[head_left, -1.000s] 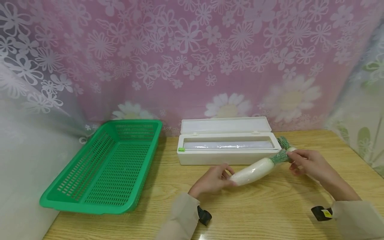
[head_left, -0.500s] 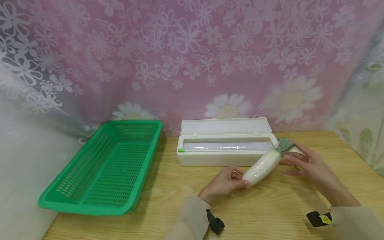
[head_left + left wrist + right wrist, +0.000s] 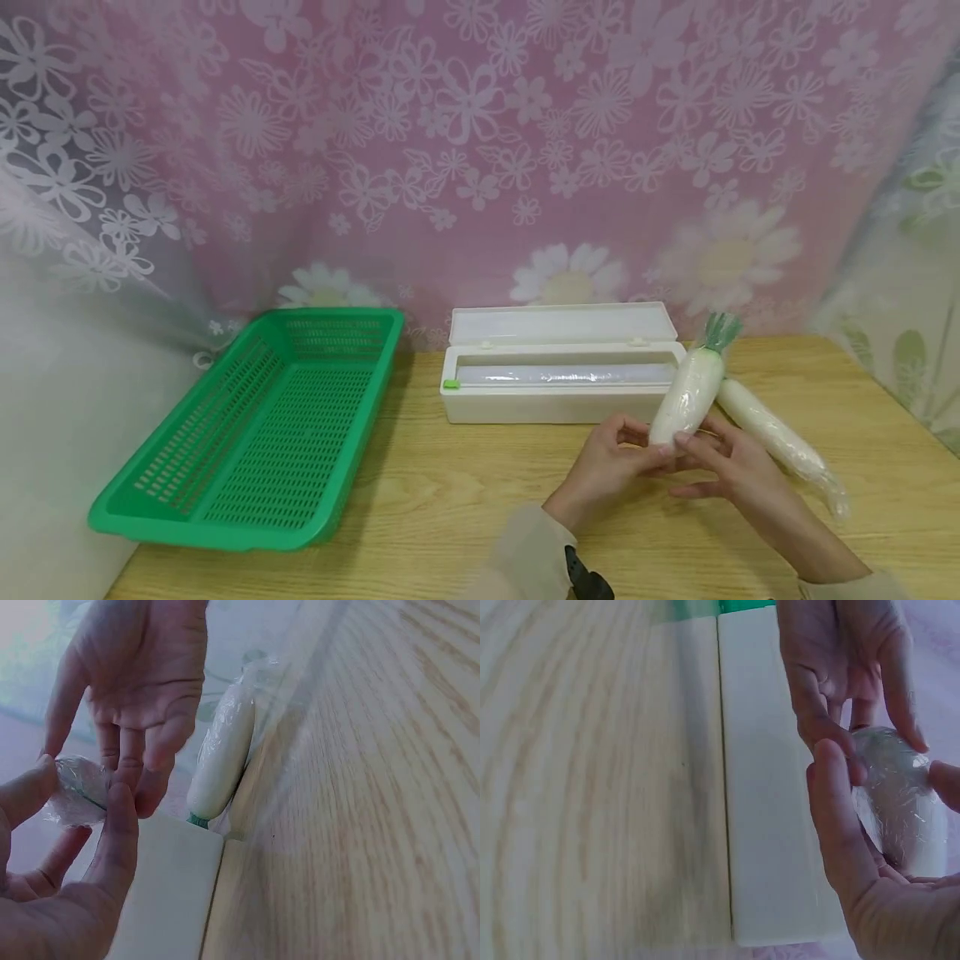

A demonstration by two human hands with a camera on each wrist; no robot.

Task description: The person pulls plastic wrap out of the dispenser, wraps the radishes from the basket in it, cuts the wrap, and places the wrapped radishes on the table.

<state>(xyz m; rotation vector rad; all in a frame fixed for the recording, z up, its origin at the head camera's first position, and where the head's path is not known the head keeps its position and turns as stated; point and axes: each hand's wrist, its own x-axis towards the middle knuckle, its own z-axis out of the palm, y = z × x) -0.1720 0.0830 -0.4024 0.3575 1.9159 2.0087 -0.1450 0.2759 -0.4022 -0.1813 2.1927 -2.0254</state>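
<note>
A white daikon radish (image 3: 690,396) in cling film is held up in front of the box's right end, its green top pointing away from me. My left hand (image 3: 607,467) pinches its near end between thumb and fingers. From the other side my right hand (image 3: 738,479) grips the same end, thumb on top. In the right wrist view the film on the daikon's rounded tip (image 3: 892,780) looks crinkled and shiny, with fingers of both hands around it. A second wrapped daikon (image 3: 780,429) lies on the table just beyond the right hand, a loose twist of film at its near end.
A white cling film box (image 3: 555,408) stands at the back middle with its lid (image 3: 562,323) raised and a roll (image 3: 566,374) inside. To the left is a green slotted basket (image 3: 300,433). A floral curtain (image 3: 480,167) hangs behind the wooden table (image 3: 420,500).
The held daikon has swung from lying slantwise to pointing away from me, and moved right. My right hand has come from its leafy end to its near end, uncovering the second daikon.
</note>
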